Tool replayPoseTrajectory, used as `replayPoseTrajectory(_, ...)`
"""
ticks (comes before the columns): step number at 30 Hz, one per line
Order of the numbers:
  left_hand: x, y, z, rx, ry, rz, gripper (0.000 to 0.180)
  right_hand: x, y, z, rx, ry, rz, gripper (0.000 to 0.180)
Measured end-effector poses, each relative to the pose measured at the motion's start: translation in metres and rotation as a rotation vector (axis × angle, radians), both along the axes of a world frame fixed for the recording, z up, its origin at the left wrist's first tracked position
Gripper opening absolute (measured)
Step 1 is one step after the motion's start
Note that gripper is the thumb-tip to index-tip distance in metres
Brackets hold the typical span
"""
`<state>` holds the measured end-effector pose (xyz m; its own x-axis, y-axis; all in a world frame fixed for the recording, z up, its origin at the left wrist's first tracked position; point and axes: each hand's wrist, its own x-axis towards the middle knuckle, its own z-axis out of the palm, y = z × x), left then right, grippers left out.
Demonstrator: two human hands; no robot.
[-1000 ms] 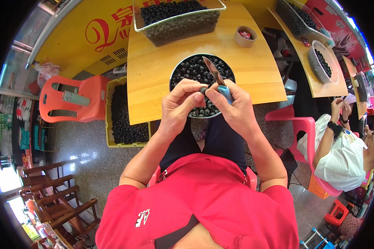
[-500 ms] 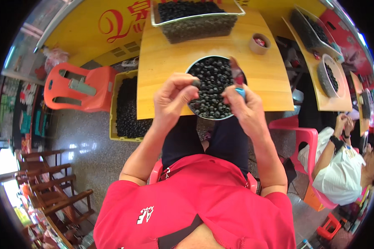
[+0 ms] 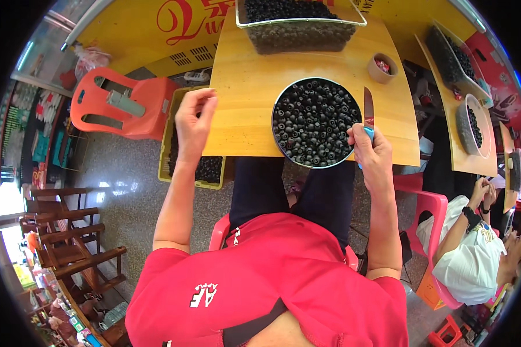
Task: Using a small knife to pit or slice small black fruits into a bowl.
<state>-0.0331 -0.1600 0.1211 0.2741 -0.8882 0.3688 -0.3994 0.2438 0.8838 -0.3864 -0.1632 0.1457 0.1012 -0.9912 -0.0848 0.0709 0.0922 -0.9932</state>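
Observation:
My right hand (image 3: 371, 151) grips a knife (image 3: 369, 111) by its blue handle, the blade pointing away from me at the right rim of a round bowl (image 3: 275, 136). Small, dark round fruits (image 3: 317, 124) fill this bowl, which sits at the table's near edge. My left hand (image 3: 192, 124) is raised left of the table's edge, over a yellow crate (image 3: 219, 185). Its fingers are curled with the thumb apart, and no fruit shows between them. More dark fruits lie in the crate, partly hidden by my forearm.
On the wooden table (image 3: 246, 115) stand a clear tub (image 3: 298, 38) of dark fruits and a small cup (image 3: 382, 68). An orange chair (image 3: 147, 107) is at the left. To the right, a seated person in white (image 3: 469, 248) works by another table with a bowl (image 3: 473, 126).
My left hand has moved left from above the bowl to over the crate, and the dark fruit it pinched no longer shows. The knife hand has drawn slightly away from the bowl's middle.

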Motion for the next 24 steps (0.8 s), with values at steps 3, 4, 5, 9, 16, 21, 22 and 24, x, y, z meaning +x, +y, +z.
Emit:
replayPoseTrajectory(3,-0.062,-0.003,0.045,-0.092,-0.308,-0.256,0.009,-0.001,-0.001,-0.002,-0.023,-0.001,-0.003,0.023)
replayPoseTrajectory(4,-0.080,-0.005,0.050,-0.025,-0.279,-0.404,0.009,-0.002,0.000,-0.001,-0.023,0.010,-0.010,0.023)
replayPoseTrajectory(5,-0.093,-0.010,0.045,-0.027,-0.277,-0.409,0.009,-0.001,0.001,-0.001,-0.023,0.018,-0.010,0.023)
replayPoseTrajectory(9,-0.132,-0.032,0.021,-0.152,-0.696,-0.522,0.011,0.002,0.004,0.002,-0.091,0.033,0.002,0.022)
replayPoseTrajectory(16,-0.149,-0.037,0.015,-0.109,-0.824,-0.582,0.013,0.001,0.008,0.004,-0.081,0.025,-0.008,0.023)
replayPoseTrajectory(21,-0.143,-0.034,0.021,-0.015,-0.398,-0.642,0.018,0.003,0.006,0.001,-0.104,0.059,0.009,0.022)
replayPoseTrajectory(22,-0.142,-0.032,0.026,0.119,-0.243,-0.638,0.018,0.004,0.005,0.000,-0.104,0.059,0.003,0.022)
replayPoseTrajectory(24,-0.143,-0.026,0.028,0.207,0.092,-0.674,0.016,0.006,0.003,-0.003,-0.160,0.076,0.001,0.022)
